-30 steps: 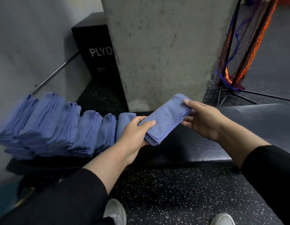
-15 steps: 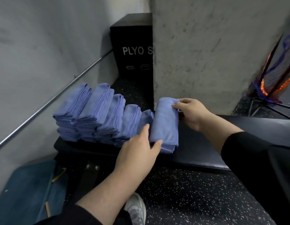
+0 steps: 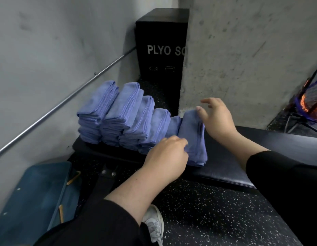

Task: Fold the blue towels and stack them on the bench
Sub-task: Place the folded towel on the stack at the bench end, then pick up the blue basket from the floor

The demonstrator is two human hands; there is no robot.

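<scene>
On bench [image 3: 223,167] | left hand [image 3: 167,155] hides folded towel's [image 3: 194,137] near corner

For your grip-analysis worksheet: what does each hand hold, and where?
Left hand touches the newest folded towel's near left edge; a pinch cannot be told. Right hand holds nothing.

A row of folded blue terry-cloth towels [image 3: 122,114] lies across the black padded tabletop [image 3: 223,167], stepped in overlapping stacks that are tallest at the far left and lower toward the right. The rightmost folded blue towel [image 3: 194,137] lies slanted, its far end leaning on the neighbouring stack, its near end flat on the padding.
</scene>
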